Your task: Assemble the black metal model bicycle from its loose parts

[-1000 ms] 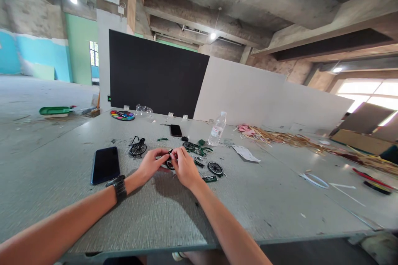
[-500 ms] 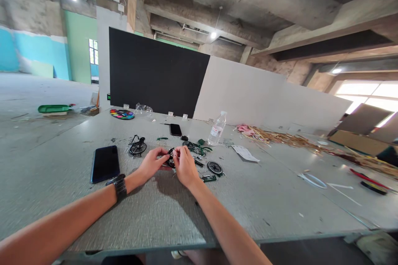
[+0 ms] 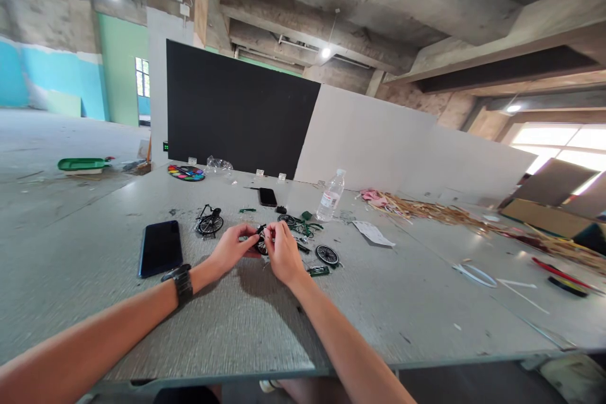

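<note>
Pinches black wheeled part (image 3: 262, 244) (partly hidden) narrowly between left hand (image 3: 234, 249) and right hand (image 3: 285, 257), well inside near edge of tabletop (image 3: 213, 341).

A black watch (image 3: 182, 284) is worn on the left wrist, with a broad, ridged strap wrapped closely around it; the dial cannot be made out. Both forearms (image 3: 125, 314) are left bare, as are the left hand (image 3: 233, 248) and right hand (image 3: 285, 255). Black clothing (image 3: 187, 396) is partly shown at the lap, its cut hidden.
</note>
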`<state>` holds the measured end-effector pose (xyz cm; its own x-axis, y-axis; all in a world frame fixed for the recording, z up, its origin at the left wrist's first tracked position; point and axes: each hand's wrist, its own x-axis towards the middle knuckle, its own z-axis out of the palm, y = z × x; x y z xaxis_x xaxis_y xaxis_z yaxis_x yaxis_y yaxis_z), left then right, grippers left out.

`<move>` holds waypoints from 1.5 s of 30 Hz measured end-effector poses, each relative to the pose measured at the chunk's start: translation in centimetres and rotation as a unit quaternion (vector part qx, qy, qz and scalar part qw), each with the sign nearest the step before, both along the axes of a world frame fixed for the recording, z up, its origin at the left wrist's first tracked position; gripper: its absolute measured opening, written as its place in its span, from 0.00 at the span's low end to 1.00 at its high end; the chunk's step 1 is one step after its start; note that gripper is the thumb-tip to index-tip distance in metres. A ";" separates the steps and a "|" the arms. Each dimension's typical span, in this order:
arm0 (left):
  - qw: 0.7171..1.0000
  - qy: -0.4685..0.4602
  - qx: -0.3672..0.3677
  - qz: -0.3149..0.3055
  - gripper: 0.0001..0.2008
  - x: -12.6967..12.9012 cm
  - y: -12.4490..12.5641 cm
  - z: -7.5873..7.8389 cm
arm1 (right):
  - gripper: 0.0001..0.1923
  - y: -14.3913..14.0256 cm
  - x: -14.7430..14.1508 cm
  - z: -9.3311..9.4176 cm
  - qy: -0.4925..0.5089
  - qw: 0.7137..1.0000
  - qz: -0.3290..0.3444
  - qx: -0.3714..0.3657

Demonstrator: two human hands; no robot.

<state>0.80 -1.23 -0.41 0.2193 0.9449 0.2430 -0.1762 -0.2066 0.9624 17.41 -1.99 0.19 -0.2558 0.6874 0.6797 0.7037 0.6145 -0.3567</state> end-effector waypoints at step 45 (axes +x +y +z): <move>0.992 0.068 0.091 0.051 0.22 -0.5 1.2 -0.9 | 0.12 1.7 1.1 0.6 0.187 0.979 0.021 -0.077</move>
<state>0.33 -0.01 -1.30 0.1662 0.9070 0.3869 -0.0171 -0.3897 0.9208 18.55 -0.26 0.82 -0.0392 0.7835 0.6202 0.4824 0.5584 -0.6749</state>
